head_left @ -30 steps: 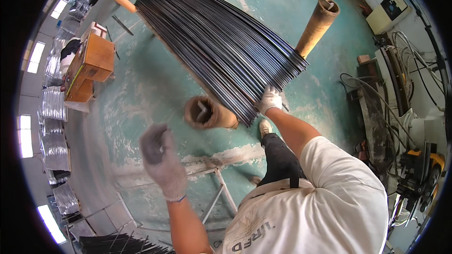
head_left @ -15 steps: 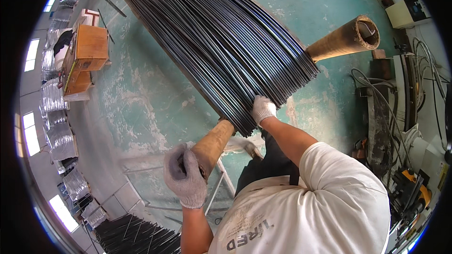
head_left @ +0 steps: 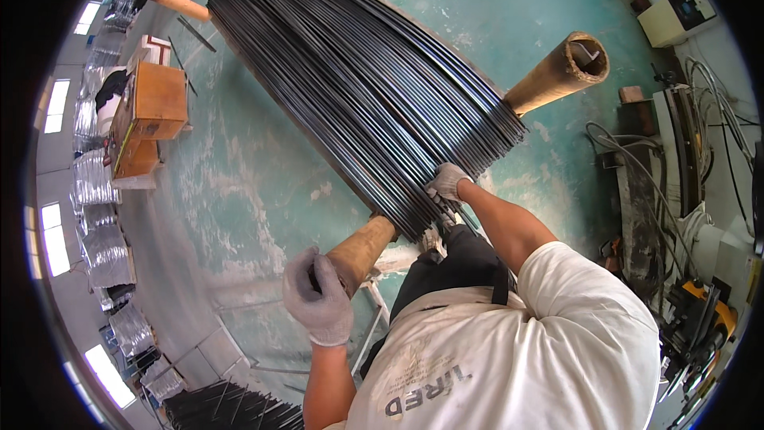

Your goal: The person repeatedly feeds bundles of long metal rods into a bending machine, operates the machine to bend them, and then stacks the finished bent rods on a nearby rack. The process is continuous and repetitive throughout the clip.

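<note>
My left hand (head_left: 318,296), in a pale knitted glove, is curled over the upper end of a brown cardboard tube (head_left: 362,248), with the thumb and fingers at its rim. My right hand (head_left: 447,183), gloved too, is closed around a few of the rods at the near end of a wide layer of long black rods (head_left: 350,87). Ends of the gripped rods stick out below that hand, toward my legs. The fingertips are partly hidden among the rods.
Another open-ended cardboard tube (head_left: 557,76) stands at the layer's right corner, and an orange one (head_left: 181,5) at its far left. Wooden boxes (head_left: 159,102) stand at left. More dark rods (head_left: 231,406) lie at lower left. Hoses and machinery (head_left: 676,159) line the right side.
My right hand has shifted slightly and now has rod ends projecting below it. My left hand stays at the tube. The whole view has moved a little.
</note>
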A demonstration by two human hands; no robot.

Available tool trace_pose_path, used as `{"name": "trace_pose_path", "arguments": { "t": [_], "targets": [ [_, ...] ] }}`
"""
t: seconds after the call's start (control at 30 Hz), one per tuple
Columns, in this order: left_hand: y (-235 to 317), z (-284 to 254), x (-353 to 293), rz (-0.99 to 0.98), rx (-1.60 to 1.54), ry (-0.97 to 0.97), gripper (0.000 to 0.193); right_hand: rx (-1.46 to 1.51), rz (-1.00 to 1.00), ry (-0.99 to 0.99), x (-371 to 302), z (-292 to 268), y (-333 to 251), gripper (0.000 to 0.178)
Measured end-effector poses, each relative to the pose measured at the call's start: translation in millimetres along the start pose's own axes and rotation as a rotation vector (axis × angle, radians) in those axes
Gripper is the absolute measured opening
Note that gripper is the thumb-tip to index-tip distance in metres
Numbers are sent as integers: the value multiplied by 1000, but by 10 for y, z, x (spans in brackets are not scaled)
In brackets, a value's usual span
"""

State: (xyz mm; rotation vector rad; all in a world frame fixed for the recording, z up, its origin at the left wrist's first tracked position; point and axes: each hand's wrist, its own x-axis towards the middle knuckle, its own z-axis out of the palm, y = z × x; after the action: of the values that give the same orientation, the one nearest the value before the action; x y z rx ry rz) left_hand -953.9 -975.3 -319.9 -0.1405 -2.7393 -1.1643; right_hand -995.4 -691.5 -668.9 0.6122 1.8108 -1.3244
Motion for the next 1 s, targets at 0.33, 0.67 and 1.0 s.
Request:
{"name": "trace_pose_path", "arguments": {
  "t": [0.33, 0.67, 1.0],
  "targets": [
    [472, 335, -349, 472, -328, -582, 27, -93, -41, 379, -1385, 95, 129, 64],
    [-1186, 1996, -638, -908, -939, -858, 31, -240, 581, 506, -5338, 1737, 2327, 44],
    [-668, 2479, -1032, -1150, -1190, -911, 19, -310, 566, 1042, -5775, 2773, 3139, 28]
  ]
}}
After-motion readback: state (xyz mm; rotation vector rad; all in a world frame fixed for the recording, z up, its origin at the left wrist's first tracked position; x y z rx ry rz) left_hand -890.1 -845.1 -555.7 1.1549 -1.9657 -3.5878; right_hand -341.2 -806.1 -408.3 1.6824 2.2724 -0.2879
